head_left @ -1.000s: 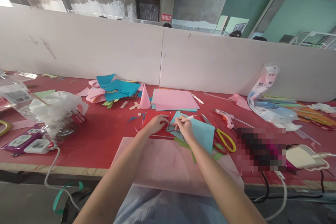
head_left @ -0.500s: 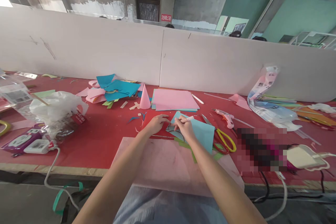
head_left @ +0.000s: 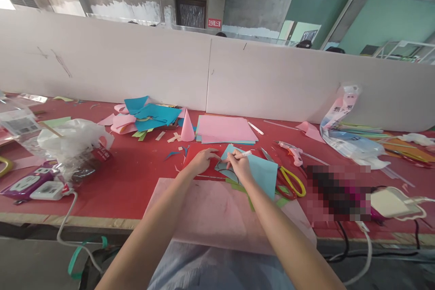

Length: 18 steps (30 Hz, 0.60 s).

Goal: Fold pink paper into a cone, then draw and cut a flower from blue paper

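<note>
My right hand (head_left: 239,166) is closed around a white pen (head_left: 245,154), its tip end down at the left part of a light blue sheet of paper (head_left: 263,170). Dark curved lines show on that sheet beside the hand. My left hand (head_left: 204,160) rests with fingers stretched out to the sheet's left corner, over a brighter red patch (head_left: 192,150) on the table. Green paper strips (head_left: 252,201) poke out from under the blue sheet. Scissors with yellow handles (head_left: 292,182) lie just right of it.
Behind my hands stand a pink paper cone (head_left: 187,128) and a stack of pink sheets (head_left: 226,129). Blue and pink scraps (head_left: 158,114) pile up at the left. A pink glue gun (head_left: 292,152) lies at the right. A bagged drink (head_left: 79,149) and a purple power strip (head_left: 29,183) sit far left.
My right hand and the pen have shifted very slightly. My left hand and the blue sheet stay where they were.
</note>
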{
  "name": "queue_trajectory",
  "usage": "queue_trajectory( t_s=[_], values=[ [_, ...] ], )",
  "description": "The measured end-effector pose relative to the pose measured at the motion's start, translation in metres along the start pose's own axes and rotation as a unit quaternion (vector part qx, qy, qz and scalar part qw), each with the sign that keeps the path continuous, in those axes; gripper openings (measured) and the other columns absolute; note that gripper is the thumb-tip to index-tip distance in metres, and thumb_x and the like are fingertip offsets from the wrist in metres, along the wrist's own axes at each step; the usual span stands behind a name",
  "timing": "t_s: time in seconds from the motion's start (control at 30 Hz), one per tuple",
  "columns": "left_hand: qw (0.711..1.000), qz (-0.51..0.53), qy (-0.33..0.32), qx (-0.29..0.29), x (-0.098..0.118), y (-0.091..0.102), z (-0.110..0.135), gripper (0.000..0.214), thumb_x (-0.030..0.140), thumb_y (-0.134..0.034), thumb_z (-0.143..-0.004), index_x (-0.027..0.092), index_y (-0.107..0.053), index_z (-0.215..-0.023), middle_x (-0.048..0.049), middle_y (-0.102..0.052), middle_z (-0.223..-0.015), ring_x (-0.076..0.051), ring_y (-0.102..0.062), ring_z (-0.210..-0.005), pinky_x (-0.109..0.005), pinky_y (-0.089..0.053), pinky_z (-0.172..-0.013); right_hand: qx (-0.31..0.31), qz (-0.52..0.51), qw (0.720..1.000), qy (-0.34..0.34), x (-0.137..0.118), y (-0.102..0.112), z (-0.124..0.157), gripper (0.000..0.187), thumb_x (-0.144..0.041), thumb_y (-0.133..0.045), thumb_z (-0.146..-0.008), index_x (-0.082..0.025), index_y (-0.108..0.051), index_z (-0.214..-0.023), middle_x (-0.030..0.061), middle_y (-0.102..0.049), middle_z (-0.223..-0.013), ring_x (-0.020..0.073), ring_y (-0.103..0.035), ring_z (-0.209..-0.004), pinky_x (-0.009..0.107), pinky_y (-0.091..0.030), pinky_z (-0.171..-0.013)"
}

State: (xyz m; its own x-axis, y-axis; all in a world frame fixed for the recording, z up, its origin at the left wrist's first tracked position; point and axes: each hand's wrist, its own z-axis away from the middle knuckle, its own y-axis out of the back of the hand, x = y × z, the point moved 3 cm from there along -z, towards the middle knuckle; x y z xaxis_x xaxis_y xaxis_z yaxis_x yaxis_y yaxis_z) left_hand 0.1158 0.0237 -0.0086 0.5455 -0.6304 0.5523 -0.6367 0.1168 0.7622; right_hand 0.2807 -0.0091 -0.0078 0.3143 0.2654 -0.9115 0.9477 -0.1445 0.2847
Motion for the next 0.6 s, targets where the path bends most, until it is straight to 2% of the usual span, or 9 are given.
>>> queue_trajectory(
  t_s=[0.23, 0.43, 0.6],
  values=[
    [1.000, 0.003, 0.001, 0.003, -0.001, 0.000, 0.000, 0.061, -0.005, -0.032, -0.057, 0.023, -0.069, -0.096, 0.0002, -0.053, -0.124, -0.017, -0.049, -0.112, -0.031, -0.037, -0.097, -0.012, -0.008, 1.000, 0.004, -0.006, 0.001, 0.001, 0.032, -0.047, -0.047, -0.079, -0.024, -0.041, -0.057, -0.0007, -0.059, -0.046, 0.0166, -0.053, -0.045, 0.029, -0.043, -0.052],
    [1.000, 0.007, -0.010, 0.005, -0.003, -0.002, 0.000, 0.060, -0.005, -0.031, -0.056, 0.023, -0.070, -0.093, -0.0014, -0.053, -0.124, -0.018, -0.049, -0.112, -0.032, -0.038, -0.097, 0.054, -0.023, 0.998, 0.002, -0.010, 0.006, 0.002, 0.028, -0.036, -0.048, -0.077, -0.024, -0.037, -0.054, -0.0043, -0.053, -0.040, 0.0152, -0.053, -0.044, 0.027, -0.041, -0.055],
    [1.000, 0.009, -0.012, 0.007, -0.003, -0.002, 0.001, 0.060, -0.005, -0.030, -0.057, 0.022, -0.069, -0.093, -0.0016, -0.052, -0.124, -0.019, -0.049, -0.113, -0.032, -0.038, -0.097, 0.054, -0.045, 0.997, -0.013, -0.005, 0.007, 0.000, 0.027, -0.034, -0.048, -0.076, -0.024, -0.037, -0.053, -0.0041, -0.054, -0.040, 0.0144, -0.052, -0.044, 0.026, -0.041, -0.054]
  ],
)
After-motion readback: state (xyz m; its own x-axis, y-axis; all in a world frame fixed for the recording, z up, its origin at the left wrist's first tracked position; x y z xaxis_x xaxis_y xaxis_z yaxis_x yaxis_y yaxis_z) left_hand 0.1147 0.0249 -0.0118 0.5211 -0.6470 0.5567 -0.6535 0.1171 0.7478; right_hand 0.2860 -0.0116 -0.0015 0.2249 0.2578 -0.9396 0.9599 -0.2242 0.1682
